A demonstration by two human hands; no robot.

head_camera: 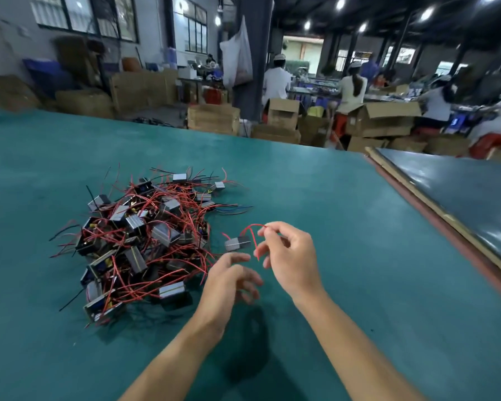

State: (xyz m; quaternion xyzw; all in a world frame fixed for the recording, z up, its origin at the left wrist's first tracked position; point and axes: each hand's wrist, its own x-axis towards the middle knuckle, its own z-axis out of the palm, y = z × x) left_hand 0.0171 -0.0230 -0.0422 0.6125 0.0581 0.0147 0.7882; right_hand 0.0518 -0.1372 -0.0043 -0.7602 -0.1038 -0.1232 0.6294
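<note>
A tangled pile of small transformers (145,235) with red and black lead wires lies on the green table (344,270). One grey transformer (237,243) hangs just right of the pile by its red wire (250,230). My right hand (289,256) pinches that wire between thumb and fingertips, lifting the part above the table. My left hand (229,282) hovers just below and left of the part, its fingers loosely curled and holding nothing; it looks motion-blurred.
A dark board with a wooden rim (457,198) lies along the table's right side. Beyond the far table edge stand cardboard boxes (379,120), and several people work at benches in the background.
</note>
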